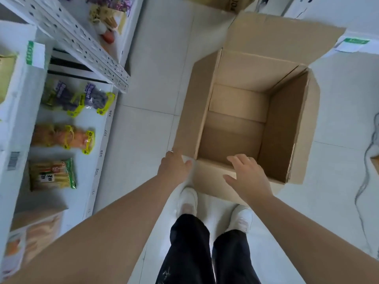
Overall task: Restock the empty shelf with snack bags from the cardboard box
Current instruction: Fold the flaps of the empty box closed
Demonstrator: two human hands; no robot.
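An open cardboard box (pixel 287 128) stands on the floor in front of me, and I see no bags inside it. My left hand (pixel 174 167) rests at the box's near left corner, its fingers on the near flap, holding nothing. My right hand (pixel 246 175) hovers over the near flap with fingers spread. On the white shelf (pixel 102 144) at left lie snack bags: purple-and-yellow bags (pixel 82 99), orange bags (pixel 65 138) and a green-edged bag of sticks (pixel 52 174).
A perforated white shelf upright (pixel 82 46) slants across the upper left. More cardboard boxes (pixel 229 3) stand at the top. A dark cable (pixel 365 181) lies on the tiled floor at right. My white shoes (pixel 188 199) stand just before the box.
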